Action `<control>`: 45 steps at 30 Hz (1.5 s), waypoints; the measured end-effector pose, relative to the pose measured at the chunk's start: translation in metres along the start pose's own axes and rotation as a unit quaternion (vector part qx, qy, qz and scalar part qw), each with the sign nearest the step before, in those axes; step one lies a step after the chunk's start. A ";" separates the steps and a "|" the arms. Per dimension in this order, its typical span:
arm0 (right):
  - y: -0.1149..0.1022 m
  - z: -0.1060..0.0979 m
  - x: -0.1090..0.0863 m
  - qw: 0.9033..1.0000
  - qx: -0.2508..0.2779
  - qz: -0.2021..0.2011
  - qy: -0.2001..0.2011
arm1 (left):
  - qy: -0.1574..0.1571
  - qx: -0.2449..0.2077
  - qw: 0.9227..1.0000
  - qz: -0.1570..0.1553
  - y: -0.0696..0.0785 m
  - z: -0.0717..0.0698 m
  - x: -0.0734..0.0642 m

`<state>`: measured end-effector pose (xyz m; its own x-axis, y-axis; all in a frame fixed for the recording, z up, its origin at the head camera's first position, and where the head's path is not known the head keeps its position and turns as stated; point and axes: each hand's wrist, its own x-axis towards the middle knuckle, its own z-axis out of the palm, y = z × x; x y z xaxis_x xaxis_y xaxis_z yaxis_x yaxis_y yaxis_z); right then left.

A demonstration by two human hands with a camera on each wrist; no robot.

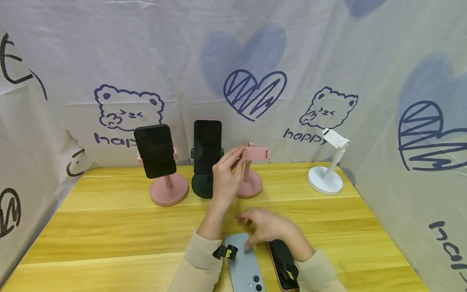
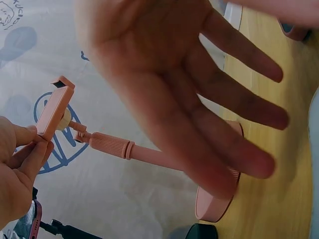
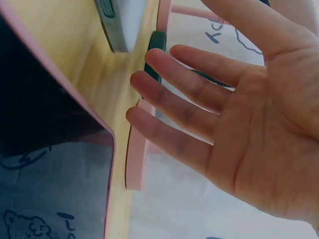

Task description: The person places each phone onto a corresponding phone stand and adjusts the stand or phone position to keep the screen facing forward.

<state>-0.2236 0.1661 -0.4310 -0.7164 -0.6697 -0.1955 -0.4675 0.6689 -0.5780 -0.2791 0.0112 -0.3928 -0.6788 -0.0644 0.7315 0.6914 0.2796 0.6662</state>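
Observation:
My left hand (image 1: 228, 178) pinches the left end of the clamp (image 1: 256, 153) on a pink phone stand (image 1: 251, 184). In the left wrist view that clamp (image 2: 54, 112) is seen tilted, with fingertips and thumb at its lower end and no phone in it. My right hand (image 1: 268, 225) hovers lower down, above a light blue phone (image 1: 242, 263) lying back up and a dark-screened phone (image 1: 280, 259) beside it. In the right wrist view the right hand (image 3: 239, 114) has its fingers spread and nothing in them.
At the left, another pink stand (image 1: 169, 190) holds a black phone (image 1: 155, 152). Next to it a dark green stand (image 1: 202, 186) bears a second phone (image 1: 207, 146). A white stand (image 1: 324, 180) is at the right. Printed cloth (image 1: 189, 52) hangs behind the wooden table (image 1: 109, 235).

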 end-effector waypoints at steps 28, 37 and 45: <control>-0.022 0.024 0.005 0.984 -0.156 0.054 -0.071 | 0.002 -0.010 1.000 0.004 0.000 -0.001 0.000; -0.023 0.028 0.009 0.978 -0.190 0.066 -0.061 | 0.000 -0.004 1.000 -0.006 0.000 0.000 0.000; -0.025 0.027 0.007 0.976 -0.193 0.083 -0.054 | 0.000 -0.002 1.000 0.000 -0.001 0.001 -0.001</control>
<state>-0.2031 0.1363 -0.4393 -0.7493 -0.5583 -0.3562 -0.5251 0.8286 -0.1940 -0.2796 0.0115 -0.3939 -0.6784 -0.0647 0.7318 0.6927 0.2756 0.6665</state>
